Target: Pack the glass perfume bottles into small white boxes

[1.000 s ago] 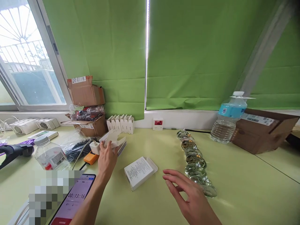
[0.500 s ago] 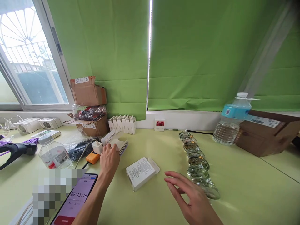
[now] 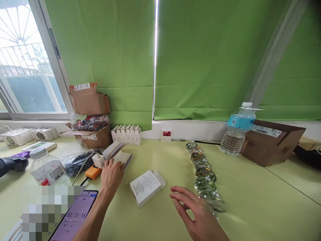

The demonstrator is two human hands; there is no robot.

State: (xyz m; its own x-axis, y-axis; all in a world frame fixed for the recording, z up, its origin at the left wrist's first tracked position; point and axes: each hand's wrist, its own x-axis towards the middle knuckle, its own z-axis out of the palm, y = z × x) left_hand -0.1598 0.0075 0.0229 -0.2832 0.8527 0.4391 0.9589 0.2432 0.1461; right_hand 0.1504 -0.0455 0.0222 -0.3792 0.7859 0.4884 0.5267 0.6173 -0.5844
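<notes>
My left hand (image 3: 112, 174) grips the edge of a white card package (image 3: 116, 152), which looks like folded sheets or an opened carton. A white plug charger (image 3: 98, 161) and an orange block (image 3: 92, 172) lie just left of that hand. Between my hands lies a white box (image 3: 144, 187) with small printed text, its end flap open. My right hand (image 3: 193, 211) hovers over the table with fingers apart, holding nothing. It is nearest to a row of round glass pieces (image 3: 203, 177).
A phone (image 3: 74, 216) shows a timer near the front edge. Behind stand a plastic bag with black cable (image 3: 75, 164), a plastic bottle (image 3: 47, 170), several small white boxes (image 3: 126, 134), cardboard boxes (image 3: 89, 103), and, at right, a water bottle (image 3: 237, 132) and a cardboard box (image 3: 272, 144).
My left hand has lowered slightly with the white card package, which now sits closer to the table. The view has shifted a little. My right hand has barely moved.
</notes>
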